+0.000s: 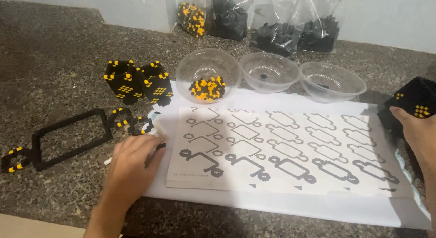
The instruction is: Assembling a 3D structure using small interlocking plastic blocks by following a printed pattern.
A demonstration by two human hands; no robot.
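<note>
From my head camera, my left hand (134,163) rests on the stone counter (54,60) at the left edge of the sheet (281,147), fingers curled narrow around a thin white stick (152,137) whose tip pokes out near the sheet's top-left corner. Just left of that hand lies a flat black frame (70,139) with yellow-tipped ends, and a small black-and-yellow piece (131,122) sits between the frame and the sheet. Behind these stand two black blocks (138,82) dotted with yellow, touching each other.

My right hand (415,131) is at the right edge, thumb pressed on a black cube (413,101) with a yellow patch; the hand is partly cut off, so I cannot tell how far the fingers close around it.

The sheet shows rows of outlined shapes, darker along the bottom row. Beyond it sit three clear bowls: the left bowl (207,74) holds black-and-yellow bits, the middle bowl (269,70) and right bowl (331,80) hold only a speck or two. Against the wall (136,10) lean clear bags (272,24) of black pieces, one with yellow mixed in
</note>
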